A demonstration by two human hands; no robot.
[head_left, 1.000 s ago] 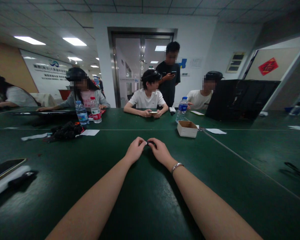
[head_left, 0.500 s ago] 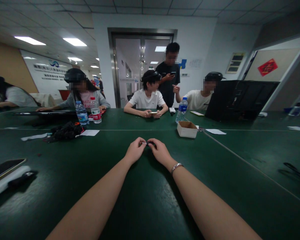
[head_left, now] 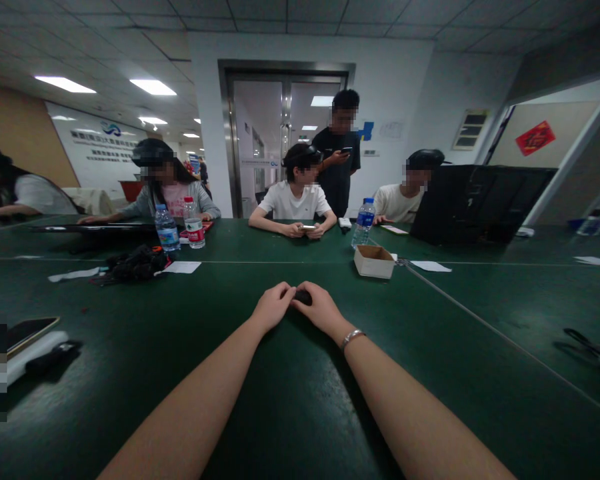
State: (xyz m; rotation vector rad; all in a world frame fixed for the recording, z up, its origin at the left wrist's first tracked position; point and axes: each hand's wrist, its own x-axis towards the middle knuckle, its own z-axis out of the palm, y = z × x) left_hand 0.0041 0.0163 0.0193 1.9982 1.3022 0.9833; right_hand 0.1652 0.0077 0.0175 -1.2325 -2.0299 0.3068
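Straight ahead, low over the green table (head_left: 260, 427), my two hands meet fingertip to fingertip. Between them is a small dark object (head_left: 303, 297), rounded and black; its kind is not clear. My right hand (head_left: 323, 310), with a silver bracelet (head_left: 353, 339) at the wrist, wraps thumb and fingers around it. The fingers of my left hand (head_left: 271, 307) are pinched together at its left end. Much of the object is covered by my fingers.
An open cardboard box (head_left: 374, 265) stands ahead to the right, near a water bottle (head_left: 364, 223). Black cables (head_left: 137, 265) and two bottles are ahead left. A phone (head_left: 30, 333) lies at the left. Several people are across the table, beside a large black panel (head_left: 480, 203).
My hands have drawn closer together, and the silvery bit between my fingers no longer shows. More of the black object is visible. The person at the right has lowered a raised hand.
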